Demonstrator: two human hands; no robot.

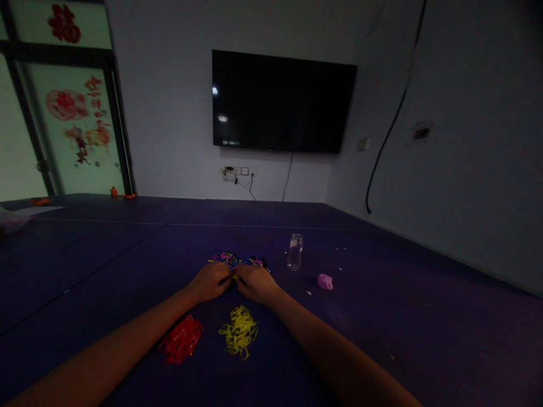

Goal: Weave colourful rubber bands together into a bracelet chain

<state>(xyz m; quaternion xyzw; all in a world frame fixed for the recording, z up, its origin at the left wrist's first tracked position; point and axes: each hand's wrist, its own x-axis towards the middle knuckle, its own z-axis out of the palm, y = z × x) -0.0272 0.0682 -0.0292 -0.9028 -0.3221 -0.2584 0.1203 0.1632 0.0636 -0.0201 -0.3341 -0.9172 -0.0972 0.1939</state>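
Observation:
My left hand (212, 281) and my right hand (255, 281) meet at the near edge of a mixed pile of colourful rubber bands (227, 259). Both have curled fingers, with the fingertips close together. A bit of yellow rubber band shows at my right fingertips; whatever the left fingers pinch is hidden. Nearer to me, between the forearms, lie a heap of yellow rubber bands (240, 332) and, to its left, a heap of red rubber bands (182, 339), partly beside my left forearm.
A clear bottle (295, 252) stands to the right of the pile. Near it lie a crumpled pink thing (324, 281) and small white scraps on the dark blue surface (382, 316). Orange objects (129, 196) are by the door. A television (282, 102) hangs on the far wall.

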